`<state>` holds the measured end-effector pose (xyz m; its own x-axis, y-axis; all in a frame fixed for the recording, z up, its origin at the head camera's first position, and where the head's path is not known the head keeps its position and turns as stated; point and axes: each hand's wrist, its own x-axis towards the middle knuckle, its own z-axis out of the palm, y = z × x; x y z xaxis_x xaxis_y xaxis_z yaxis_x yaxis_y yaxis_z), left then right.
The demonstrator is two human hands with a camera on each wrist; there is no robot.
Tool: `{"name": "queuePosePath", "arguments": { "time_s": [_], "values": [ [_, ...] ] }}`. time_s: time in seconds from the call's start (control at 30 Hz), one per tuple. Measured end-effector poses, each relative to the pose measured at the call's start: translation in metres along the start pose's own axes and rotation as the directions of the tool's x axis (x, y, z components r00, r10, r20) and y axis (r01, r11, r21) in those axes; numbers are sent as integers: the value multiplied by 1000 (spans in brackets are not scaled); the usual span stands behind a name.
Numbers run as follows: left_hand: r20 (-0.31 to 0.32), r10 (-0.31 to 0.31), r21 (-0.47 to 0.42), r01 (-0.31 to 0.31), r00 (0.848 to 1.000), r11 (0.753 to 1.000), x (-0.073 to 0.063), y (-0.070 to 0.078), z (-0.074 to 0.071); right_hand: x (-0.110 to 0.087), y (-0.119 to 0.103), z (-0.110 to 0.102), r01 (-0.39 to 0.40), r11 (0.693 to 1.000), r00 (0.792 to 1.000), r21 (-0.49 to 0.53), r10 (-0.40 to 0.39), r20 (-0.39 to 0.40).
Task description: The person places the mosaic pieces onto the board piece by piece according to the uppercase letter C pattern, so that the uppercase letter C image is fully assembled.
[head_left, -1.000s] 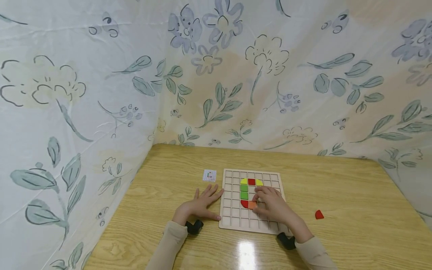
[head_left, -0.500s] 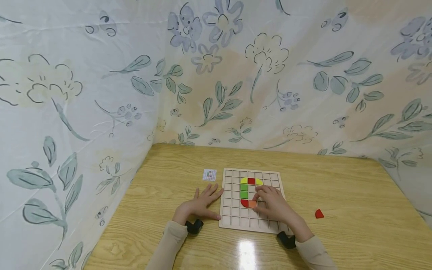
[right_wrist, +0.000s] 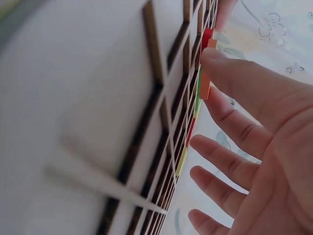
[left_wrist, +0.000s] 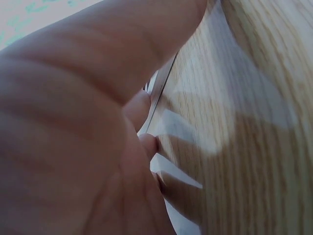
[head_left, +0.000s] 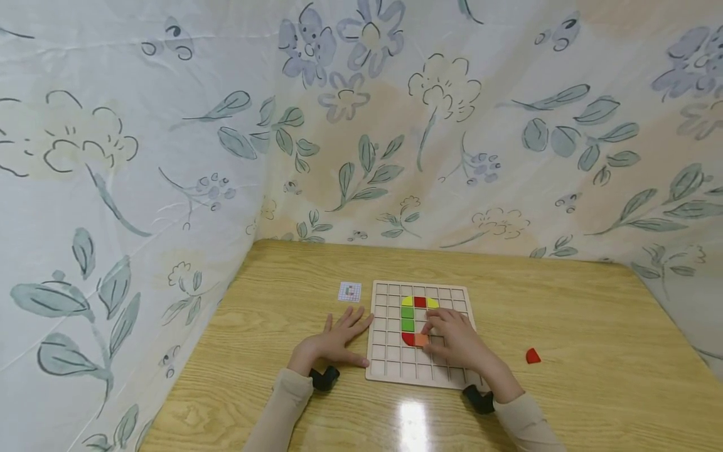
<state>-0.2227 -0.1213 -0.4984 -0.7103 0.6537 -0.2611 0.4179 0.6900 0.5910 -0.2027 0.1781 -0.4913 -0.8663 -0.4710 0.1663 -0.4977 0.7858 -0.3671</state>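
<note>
A light wooden grid board point(head_left: 386, 370) lies on the table. My right hand point(head_left: 459, 342) is over its middle, with thumb and index finger pinching an orange square tile point(right_wrist: 205, 84) at the bottom row of the pattern. In the right wrist view this tile stands slightly proud of the grid, and the other fingers are spread. On the board sit a red rounded tile point(head_left: 408, 339), green square tiles point(head_left: 408, 318), a red square tile point(head_left: 420, 302) and two yellow rounded tiles point(head_left: 407, 302). My left hand point(head_left: 333, 345) rests with spread fingers, its fingertips touching the board's left edge.
A small printed pattern card point(head_left: 349, 292) lies left of the board's far corner. One loose red rounded tile point(head_left: 533, 356) is on the wooden table point(head_left: 593, 314) to the right. Floral cloth point(head_left: 361, 125) hangs behind and at the sides.
Hardly anything differs. The right hand keeps its pinch on the orange tile at the same spot, and the left hand stays at the board's edge. The head view has shifted slightly.
</note>
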Motion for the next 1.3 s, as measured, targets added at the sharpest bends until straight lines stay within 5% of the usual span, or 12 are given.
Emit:
{"name": "queuePosePath", "arguments": {
  "time_s": [1.3],
  "values": [
    [0, -8, 22, 9, 1000, 1000, 2, -3, 2, 13, -11, 6, -21, 1000, 1000, -7, 21, 7]
  ]
}}
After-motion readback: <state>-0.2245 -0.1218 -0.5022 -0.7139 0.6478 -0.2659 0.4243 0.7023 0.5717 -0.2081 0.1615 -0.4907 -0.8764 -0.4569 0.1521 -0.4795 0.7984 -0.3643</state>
